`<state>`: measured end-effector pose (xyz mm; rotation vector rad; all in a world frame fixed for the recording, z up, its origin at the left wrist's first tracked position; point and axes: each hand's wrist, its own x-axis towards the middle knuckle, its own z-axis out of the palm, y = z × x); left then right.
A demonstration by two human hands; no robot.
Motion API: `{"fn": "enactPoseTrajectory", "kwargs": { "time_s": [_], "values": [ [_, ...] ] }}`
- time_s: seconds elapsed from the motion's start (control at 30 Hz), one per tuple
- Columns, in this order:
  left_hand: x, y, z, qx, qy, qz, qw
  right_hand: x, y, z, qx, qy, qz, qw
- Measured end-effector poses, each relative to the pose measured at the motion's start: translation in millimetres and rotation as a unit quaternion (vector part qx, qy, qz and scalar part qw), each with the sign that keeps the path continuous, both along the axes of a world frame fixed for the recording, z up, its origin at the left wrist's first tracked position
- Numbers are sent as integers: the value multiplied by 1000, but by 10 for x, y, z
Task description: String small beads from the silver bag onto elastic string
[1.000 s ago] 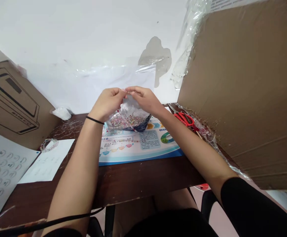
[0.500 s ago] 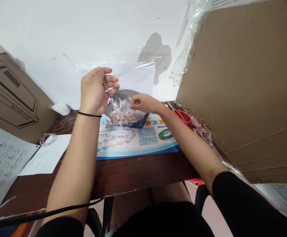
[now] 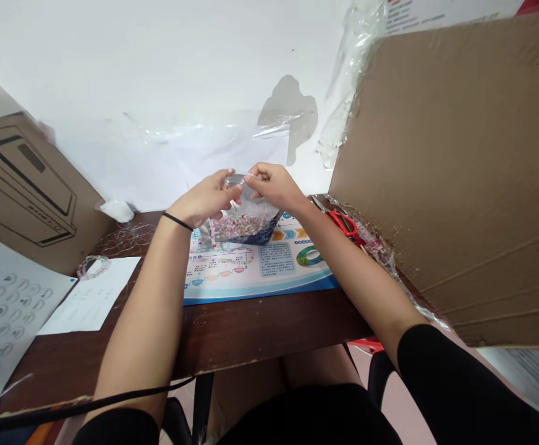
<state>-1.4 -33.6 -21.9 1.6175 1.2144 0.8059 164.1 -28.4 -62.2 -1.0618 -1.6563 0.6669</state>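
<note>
Head view: hands (image 3: 276,186) partly hide bead strand (image 3: 212,231).

From afar I count one left hand (image 3: 203,201), one right hand (image 3: 276,184), one bag of beads (image 3: 251,227), one pair of scissors (image 3: 343,224) at right, one printed box (image 3: 35,185) and one beaded ring (image 3: 84,269) at left, and, as blur allows, at least one bead strand (image 3: 245,180)

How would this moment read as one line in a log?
right hand: pinching beaded strand | left hand: at same strand, grip unclear | on printed sheet: bead bag | to the right: red-handled scissors
</note>
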Motion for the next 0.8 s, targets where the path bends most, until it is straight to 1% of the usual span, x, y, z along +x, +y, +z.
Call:
{"fn": "enactPoseTrajectory", "kwargs": {
  "time_s": [0.07,0.1,0.13,0.2,0.3,0.4,0.47,0.5,0.53,0.57,0.6,0.7,0.73,0.8],
  "values": [
    [-5,10,9,7,1,6,1000,17,27,-23,-10,16,7,1000],
    [-10,14,23,18,-16,16,1000,28,30,-31,-19,12,13,1000],
    [-17,18,44,33,-48,29,998,40,25,-36,-29,-1,23,999],
    [-34,28,98,62,-132,57,988,63,-2,-37,-53,-61,52,995],
    [-68,48,191,78,-262,104,956,89,-51,-33,-89,-191,83,974],
    [-105,83,251,102,-351,171,915,87,-61,-48,-112,-302,64,945],
    [-118,113,249,136,-397,211,883,70,-48,-59,-107,-338,44,934],
    [-116,127,234,146,-412,218,873,57,-42,-60,-97,-338,33,936],
    [-108,138,212,145,-419,214,870,43,-39,-55,-81,-326,20,942],
    [-92,145,182,132,-416,199,877,29,-40,-44,-60,-305,6,950],
    [-71,147,149,109,-402,175,892,15,-46,-28,-38,-278,-9,960],
    [13,126,46,16,-301,88,950,-16,-83,31,19,-193,-32,981],
    [39,114,17,-14,-263,66,963,-21,-96,46,30,-169,-33,985],
    [80,93,-30,-58,-206,36,976,-22,-110,59,40,-131,-35,990]
  ]
}}
